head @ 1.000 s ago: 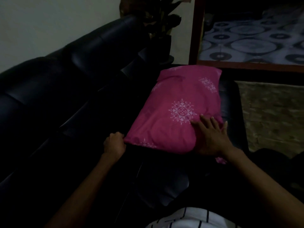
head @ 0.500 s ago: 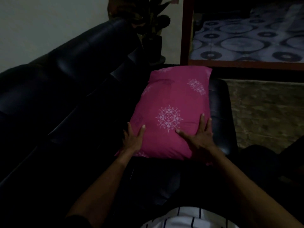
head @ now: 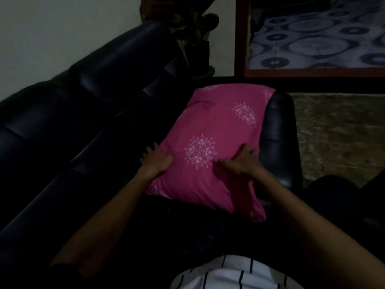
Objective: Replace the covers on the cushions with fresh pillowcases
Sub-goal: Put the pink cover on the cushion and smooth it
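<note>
A pink cushion [head: 216, 130] with white floral medallions lies flat on the seat of a black leather sofa [head: 68, 113]. My left hand [head: 155, 160] is at its left edge, thumb pressed into the fabric and fingers spread along the side. On the right half of the top, near the right edge, my right hand [head: 241, 161] lies flat with the thumb stretched left. The near right corner of the pink cover [head: 257, 213] hangs loose toward me.
A dark potted plant [head: 193, 38] stands behind the sofa's far end. A wooden-framed surface with a ring pattern [head: 316, 36] fills the top right. A tan mat [head: 341, 134] lies on the floor to the right of the sofa arm [head: 279, 142].
My left hand slid from the cushion's top to its left edge. The right hand shifted slightly toward the right edge. The cushion now sits a little nearer to me.
</note>
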The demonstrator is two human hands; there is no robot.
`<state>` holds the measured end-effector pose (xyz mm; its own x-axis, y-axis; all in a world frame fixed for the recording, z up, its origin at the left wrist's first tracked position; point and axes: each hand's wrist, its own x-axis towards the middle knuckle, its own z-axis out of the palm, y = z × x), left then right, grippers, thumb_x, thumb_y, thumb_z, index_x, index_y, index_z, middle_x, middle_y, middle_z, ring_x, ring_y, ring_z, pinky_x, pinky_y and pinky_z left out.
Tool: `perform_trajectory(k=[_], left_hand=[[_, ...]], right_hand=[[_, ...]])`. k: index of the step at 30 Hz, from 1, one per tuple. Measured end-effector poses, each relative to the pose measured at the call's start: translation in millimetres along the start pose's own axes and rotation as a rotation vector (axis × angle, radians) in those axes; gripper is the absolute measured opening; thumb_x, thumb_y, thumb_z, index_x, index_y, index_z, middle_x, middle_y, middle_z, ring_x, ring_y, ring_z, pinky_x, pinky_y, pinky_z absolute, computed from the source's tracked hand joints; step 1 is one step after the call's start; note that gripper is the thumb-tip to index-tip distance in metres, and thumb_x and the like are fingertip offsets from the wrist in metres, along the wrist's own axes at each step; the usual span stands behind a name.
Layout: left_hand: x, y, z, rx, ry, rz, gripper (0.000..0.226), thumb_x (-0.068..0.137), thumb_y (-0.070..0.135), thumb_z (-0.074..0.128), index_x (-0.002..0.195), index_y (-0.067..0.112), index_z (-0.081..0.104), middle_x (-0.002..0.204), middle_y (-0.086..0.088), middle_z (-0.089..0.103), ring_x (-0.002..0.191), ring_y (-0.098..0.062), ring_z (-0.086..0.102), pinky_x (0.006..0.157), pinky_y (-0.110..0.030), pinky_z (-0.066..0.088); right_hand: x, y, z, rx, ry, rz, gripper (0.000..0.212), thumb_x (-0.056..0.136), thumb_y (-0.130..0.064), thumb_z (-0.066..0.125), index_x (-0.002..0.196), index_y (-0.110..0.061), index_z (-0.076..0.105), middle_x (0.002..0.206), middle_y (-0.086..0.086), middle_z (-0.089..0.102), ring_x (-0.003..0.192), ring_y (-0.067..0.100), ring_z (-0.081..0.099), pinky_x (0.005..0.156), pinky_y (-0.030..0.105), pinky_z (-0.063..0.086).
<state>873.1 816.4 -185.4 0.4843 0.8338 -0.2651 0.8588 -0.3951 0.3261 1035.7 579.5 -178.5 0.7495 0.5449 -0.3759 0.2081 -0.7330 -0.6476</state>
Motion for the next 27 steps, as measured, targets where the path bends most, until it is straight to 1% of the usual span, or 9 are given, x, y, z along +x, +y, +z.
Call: perform_trajectory(k=[2, 5, 7, 10, 14, 18, 22, 25, 27], left_hand=[[5.4, 35.8, 3.2, -0.042, 0.083, 0.068, 0.081, 0.097, 0.058, 0.036, 0.161, 0.019, 0.007, 0.166, -0.014, 0.006, 0.150, -0.039, 0.014, 0.121, -0.058, 0.012], [14.0, 78.9, 28.7, -0.202, 0.123, -0.012, 0.079, 0.096, 0.068, 0.024, 0.160, 0.024, 0.010, 0.168, -0.008, 0.007, 0.152, -0.034, 0.010, 0.118, -0.065, 0.004], [14.3, 92.9, 56.2, -0.236, 0.218, -0.071, 0.078, 0.097, 0.068, 0.024, 0.160, 0.024, 0.012, 0.167, -0.007, 0.011, 0.152, -0.033, 0.009, 0.117, -0.066, -0.003], [11.7, 96.6, 84.1, -0.230, 0.422, -0.087, 0.074, 0.097, 0.063, 0.031, 0.159, 0.022, 0.022, 0.165, -0.008, 0.021, 0.151, -0.031, 0.016, 0.118, -0.064, -0.002], [16.0, 88.8, 98.7, -0.226, 0.496, -0.105, 0.079, 0.091, 0.067, 0.021, 0.159, 0.027, 0.019, 0.167, -0.001, 0.017, 0.153, -0.023, 0.011, 0.121, -0.057, -0.002], [5.6, 97.8, 100.4, -0.166, 0.480, -0.140, 0.075, 0.094, 0.065, 0.021, 0.160, 0.030, 0.014, 0.167, 0.003, 0.011, 0.154, -0.018, 0.007, 0.123, -0.052, -0.002], [15.1, 96.7, 80.4, -0.128, 0.240, -0.202, 0.076, 0.092, 0.070, 0.016, 0.159, 0.034, 0.008, 0.167, 0.007, 0.006, 0.154, -0.014, 0.002, 0.122, -0.053, -0.005], [37.5, 109.2, 49.1, -0.144, 0.206, -0.288, 0.082, 0.085, 0.073, 0.020, 0.150, 0.025, 0.032, 0.160, 0.001, 0.029, 0.147, -0.020, 0.023, 0.122, -0.044, 0.004], [68.6, 134.2, 30.5, -0.358, 0.280, -0.378, 0.090, 0.080, 0.076, 0.022, 0.148, 0.017, 0.037, 0.155, -0.004, 0.035, 0.142, -0.023, 0.031, 0.121, -0.037, 0.012]], right_hand=[[18.6, -14.9, -18.4, -0.059, 0.115, -0.099, 0.113, 0.079, -0.070, 0.067, 0.160, -0.015, 0.009, 0.165, 0.020, 0.003, 0.149, 0.044, 0.021, 0.120, 0.051, 0.027], [55.4, -36.2, -35.0, -0.177, 0.194, -0.285, 0.095, 0.088, -0.066, 0.058, 0.160, -0.019, 0.016, 0.167, 0.016, 0.001, 0.153, 0.043, 0.006, 0.123, 0.057, 0.014], [82.4, -46.0, -39.1, -0.259, 0.171, -0.379, 0.089, 0.092, -0.068, 0.048, 0.161, -0.024, 0.013, 0.169, 0.010, -0.001, 0.154, 0.040, -0.004, 0.123, 0.060, 0.006], [118.7, -42.2, -34.0, -0.403, 0.105, -0.522, 0.080, 0.096, -0.073, 0.027, 0.162, -0.033, 0.008, 0.170, -0.002, -0.005, 0.155, 0.032, -0.012, 0.122, 0.062, -0.003], [153.5, -2.6, -28.9, -0.413, 0.037, -0.519, 0.080, 0.089, -0.085, 0.012, 0.159, -0.047, 0.003, 0.168, -0.018, -0.006, 0.156, 0.024, -0.011, 0.120, 0.063, -0.010], [165.6, 7.6, -50.6, -0.462, -0.028, -0.466, 0.079, 0.089, -0.084, 0.018, 0.158, -0.046, 0.012, 0.169, -0.015, 0.001, 0.156, 0.027, -0.011, 0.118, 0.064, -0.014], [203.2, -48.9, -72.6, -0.425, -0.043, -0.595, 0.077, 0.090, -0.072, 0.035, 0.154, -0.029, 0.030, 0.163, 0.006, 0.024, 0.154, 0.035, 0.003, 0.121, 0.064, -0.002], [260.7, -96.1, -79.8, -0.490, -0.125, -0.705, 0.086, 0.084, -0.070, 0.033, 0.159, -0.031, 0.022, 0.168, 0.003, 0.015, 0.155, 0.033, 0.002, 0.121, 0.063, 0.001], [298.9, -122.5, -80.5, -0.588, -0.166, -0.766, 0.086, 0.084, -0.071, 0.029, 0.161, -0.035, 0.016, 0.170, -0.002, 0.009, 0.155, 0.032, -0.001, 0.121, 0.064, -0.001]])
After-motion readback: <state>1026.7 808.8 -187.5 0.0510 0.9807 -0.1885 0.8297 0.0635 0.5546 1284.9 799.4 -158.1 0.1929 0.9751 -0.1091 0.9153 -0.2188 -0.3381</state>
